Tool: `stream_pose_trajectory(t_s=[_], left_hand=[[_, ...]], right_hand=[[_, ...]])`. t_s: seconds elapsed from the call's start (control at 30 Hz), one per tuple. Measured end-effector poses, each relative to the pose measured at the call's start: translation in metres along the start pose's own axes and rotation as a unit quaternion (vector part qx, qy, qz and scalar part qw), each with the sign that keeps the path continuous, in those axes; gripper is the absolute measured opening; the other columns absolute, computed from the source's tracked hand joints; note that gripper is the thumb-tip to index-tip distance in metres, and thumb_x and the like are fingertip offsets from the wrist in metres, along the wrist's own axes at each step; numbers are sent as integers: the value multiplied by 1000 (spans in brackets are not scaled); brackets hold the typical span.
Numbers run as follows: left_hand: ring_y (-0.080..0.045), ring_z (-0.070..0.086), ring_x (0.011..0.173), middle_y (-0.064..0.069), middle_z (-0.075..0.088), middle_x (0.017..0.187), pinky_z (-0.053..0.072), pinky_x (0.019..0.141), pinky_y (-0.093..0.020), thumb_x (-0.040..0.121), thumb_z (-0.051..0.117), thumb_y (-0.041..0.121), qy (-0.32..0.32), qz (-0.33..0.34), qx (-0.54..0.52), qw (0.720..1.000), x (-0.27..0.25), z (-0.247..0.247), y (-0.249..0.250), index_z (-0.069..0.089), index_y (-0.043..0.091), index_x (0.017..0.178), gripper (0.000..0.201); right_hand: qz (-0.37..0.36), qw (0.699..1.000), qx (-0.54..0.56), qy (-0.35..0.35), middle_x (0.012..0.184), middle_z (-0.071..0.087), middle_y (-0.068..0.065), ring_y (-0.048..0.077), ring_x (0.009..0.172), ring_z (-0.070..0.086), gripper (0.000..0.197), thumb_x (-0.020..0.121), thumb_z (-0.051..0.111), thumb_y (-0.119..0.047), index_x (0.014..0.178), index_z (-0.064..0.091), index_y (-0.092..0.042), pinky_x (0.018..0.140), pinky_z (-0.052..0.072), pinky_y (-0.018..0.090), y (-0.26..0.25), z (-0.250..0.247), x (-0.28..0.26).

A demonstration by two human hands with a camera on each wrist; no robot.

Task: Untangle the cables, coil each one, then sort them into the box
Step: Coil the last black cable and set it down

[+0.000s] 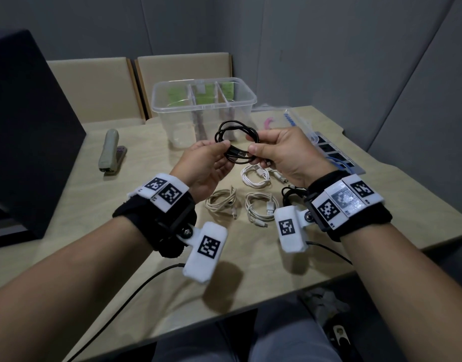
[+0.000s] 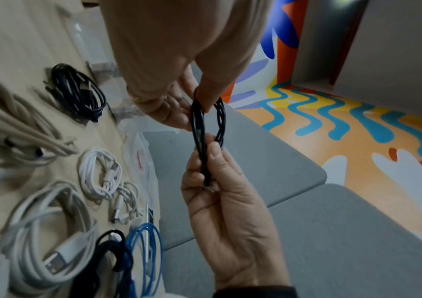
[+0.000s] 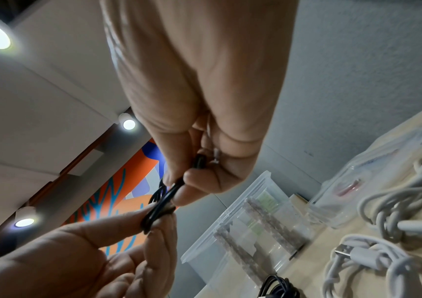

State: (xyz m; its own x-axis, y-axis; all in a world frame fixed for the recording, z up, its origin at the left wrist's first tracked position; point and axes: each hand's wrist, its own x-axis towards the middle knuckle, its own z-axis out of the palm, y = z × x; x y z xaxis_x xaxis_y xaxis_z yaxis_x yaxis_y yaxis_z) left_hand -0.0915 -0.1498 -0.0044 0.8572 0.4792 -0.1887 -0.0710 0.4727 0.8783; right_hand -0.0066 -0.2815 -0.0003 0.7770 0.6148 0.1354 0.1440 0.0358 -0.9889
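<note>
Cable coil, black (image 1: 236,142), is held in the air above the table (image 1: 146,205), between both hands, in front of the clear box (image 1: 203,100). One side of the coil is pinched by the left hand (image 1: 206,163) between thumb and fingertips; the other side is pinched by the right hand (image 1: 284,155), thumb over the strands. Both hands are closed on the same coil, also seen in the left wrist view (image 2: 204,129) and the right wrist view (image 3: 161,203). The box is divided into compartments; green labels are seen at its far wall. Its contents cannot be told for sure. On the table below the hands, a white coiled cable (image 1: 256,176), a beige coiled cable (image 1: 222,202) and another whitish coiled cable (image 1: 261,207) are laid apart from one another. A further black cable (image 1: 292,194) is partly hidden under the right wrist. A stapler (image 1: 111,152) lies to the left, and a dark laptop lid (image 1: 28,126) stands at the far left.
</note>
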Motion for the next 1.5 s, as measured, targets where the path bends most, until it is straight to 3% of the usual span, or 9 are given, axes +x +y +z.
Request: stream_pose_trajectory(t_s=[0.17,0.47,0.6,0.7,0.8,0.87,1.17,1.33,1.5], left_hand=[[-5,58,46,0,61,55,50,49,-15,93,54,11,-19,-48,1,999,-1,2,6,47,14,86,11],[-19,62,67,-12,62,82,55,57,-24,90,53,-1,-87,-39,36,995,-3,-5,7,47,12,86,15],[-16,61,70,-10,63,85,55,71,-28,88,56,2,-110,-29,43,993,-3,-8,9,49,9,100,16],[-8,63,64,-3,67,82,47,84,-31,85,59,11,-158,-56,105,980,-9,-7,14,58,14,85,3],[-4,61,57,0,69,73,45,78,-23,80,57,8,-217,-50,92,970,-16,-5,17,68,16,72,15],[-4,60,58,1,68,73,48,65,-17,81,54,4,-239,-35,65,968,-17,-4,17,67,11,84,15],[-2,48,61,9,69,65,36,52,-13,95,51,11,-16,54,-2,998,-6,5,0,55,17,86,12],[-10,51,67,2,68,75,40,57,-19,93,56,13,47,102,53,992,-3,9,-5,53,14,87,7],[-19,54,64,-6,64,80,46,56,-30,91,59,18,86,185,234,951,1,9,-3,44,21,80,18]], right_hand=[[-3,1000,-8,17,71,69,7,9,54,59,26,83,63,8,91,70,-16,49,44,16,0,1,1],[9,999,0,34,73,72,4,14,60,57,25,82,64,8,91,71,-15,54,46,21,5,-2,4],[11,999,2,35,68,70,1,10,54,56,24,83,62,8,92,70,-13,51,46,18,1,-2,3],[14,998,-3,60,76,65,11,5,45,52,21,83,63,9,98,68,-5,46,46,13,-1,-1,5],[13,997,-10,70,85,64,16,8,49,53,23,84,63,8,105,66,0,46,46,13,-1,-1,5],[8,998,-18,62,87,65,14,11,57,54,24,84,63,7,106,67,0,47,46,13,-1,0,5],[-12,997,-79,-16,60,67,-5,7,55,59,28,86,62,4,81,69,-23,56,45,20,-4,1,0],[-14,999,-48,-20,67,67,1,9,56,61,25,86,61,5,85,69,-18,57,47,20,-4,4,-2],[-12,999,-16,-31,84,66,17,12,58,61,22,87,58,7,98,69,-9,56,49,19,-3,3,-2]])
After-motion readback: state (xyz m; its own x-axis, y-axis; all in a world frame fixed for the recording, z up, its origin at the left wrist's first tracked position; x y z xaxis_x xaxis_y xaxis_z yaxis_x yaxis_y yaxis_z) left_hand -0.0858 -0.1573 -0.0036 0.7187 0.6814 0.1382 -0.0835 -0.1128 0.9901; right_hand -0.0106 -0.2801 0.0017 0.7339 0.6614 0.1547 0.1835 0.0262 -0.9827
